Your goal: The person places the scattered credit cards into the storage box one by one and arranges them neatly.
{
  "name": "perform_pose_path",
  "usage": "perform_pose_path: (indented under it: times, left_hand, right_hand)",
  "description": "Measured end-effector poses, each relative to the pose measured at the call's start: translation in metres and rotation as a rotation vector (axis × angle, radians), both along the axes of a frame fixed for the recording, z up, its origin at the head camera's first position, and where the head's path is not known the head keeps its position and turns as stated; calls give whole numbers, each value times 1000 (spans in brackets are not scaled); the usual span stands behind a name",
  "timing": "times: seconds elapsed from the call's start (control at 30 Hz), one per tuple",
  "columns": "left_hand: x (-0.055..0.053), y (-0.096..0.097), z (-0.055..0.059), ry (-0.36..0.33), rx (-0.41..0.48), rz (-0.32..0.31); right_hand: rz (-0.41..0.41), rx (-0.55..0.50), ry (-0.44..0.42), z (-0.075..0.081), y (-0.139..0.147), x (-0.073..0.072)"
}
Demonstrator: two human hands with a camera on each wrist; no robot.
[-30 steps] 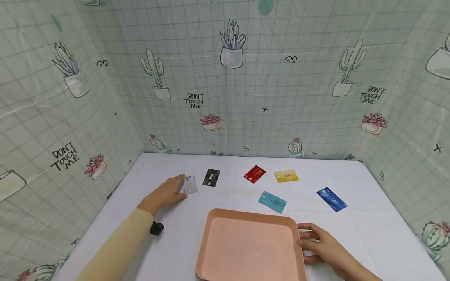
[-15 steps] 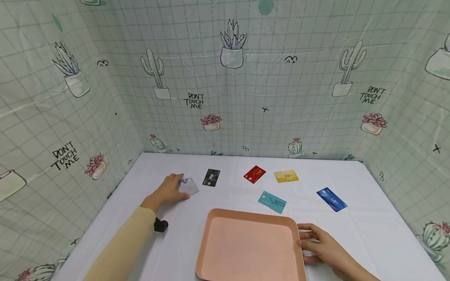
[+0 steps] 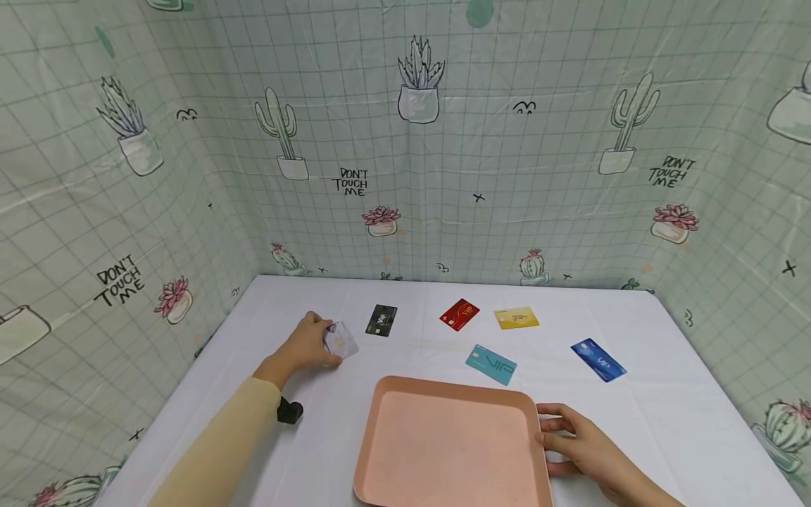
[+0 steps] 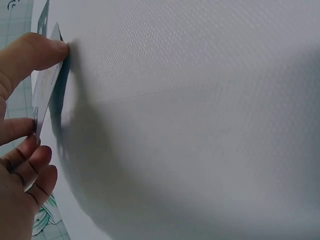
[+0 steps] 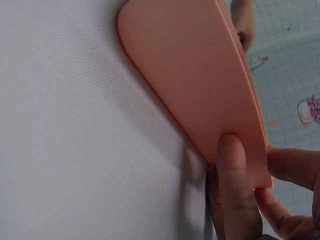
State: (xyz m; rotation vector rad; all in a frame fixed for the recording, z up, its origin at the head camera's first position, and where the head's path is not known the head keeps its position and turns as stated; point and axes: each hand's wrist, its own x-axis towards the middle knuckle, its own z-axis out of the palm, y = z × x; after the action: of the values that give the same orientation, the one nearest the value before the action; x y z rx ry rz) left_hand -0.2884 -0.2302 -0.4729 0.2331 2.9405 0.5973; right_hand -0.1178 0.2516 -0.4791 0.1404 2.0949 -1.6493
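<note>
My left hand (image 3: 305, 345) pinches a white plastic card (image 3: 342, 341) at the left of the table, thumb on the near edge and fingers at the far edge. In the left wrist view the card (image 4: 46, 92) stands tilted on edge, close over the cloth. A black VIP card (image 3: 381, 320) lies just right of that hand. My right hand (image 3: 586, 451) rests against the right side of a shallow pink tray (image 3: 453, 389), near its far corner. In the right wrist view one finger (image 5: 232, 155) presses flat on the tray's outer wall (image 5: 185, 70).
Across the white table lie a red VIP card (image 3: 460, 315), a yellow card (image 3: 516, 317), a teal VIP card (image 3: 491, 364) and a blue VIP card (image 3: 598, 360). A cactus-print cloth (image 3: 405, 162) hangs around the table's back and sides. A small black device (image 3: 290, 411) sits at my left wrist.
My left fingers have drawn in and now pinch the white card, which has turned and tilted. The right hand and the tray stay where they were.
</note>
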Motion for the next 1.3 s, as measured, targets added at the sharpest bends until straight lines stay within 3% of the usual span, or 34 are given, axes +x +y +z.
perform_pose_path:
  times: [0.17, 0.27, 0.33, 0.53, 0.73, 0.97, 1.3]
  left_hand:
    - [3, 3, 4, 42, -90, -39]
    - [5, 4, 8, 37, -79, -51]
    - [7, 4, 10, 17, -21, -55]
    - [12, 2, 11, -73, 268, -16]
    - [16, 1, 7, -95, 410, 59]
    - [17, 5, 16, -7, 564, 143]
    - [17, 13, 18, 61, 717, 167]
  right_hand:
    - [-4, -2, -9, 0, 0, -1]
    - [-3, -8, -8, 1, 1, -1]
    - [2, -15, -4, 1, 1, -1]
    - [4, -16, -2, 0, 3, -2]
    - [0, -10, -11, -1, 1, -2]
    - [6, -24, 0, -2, 2, 0]
    - [-8, -19, -11, -3, 2, -1]
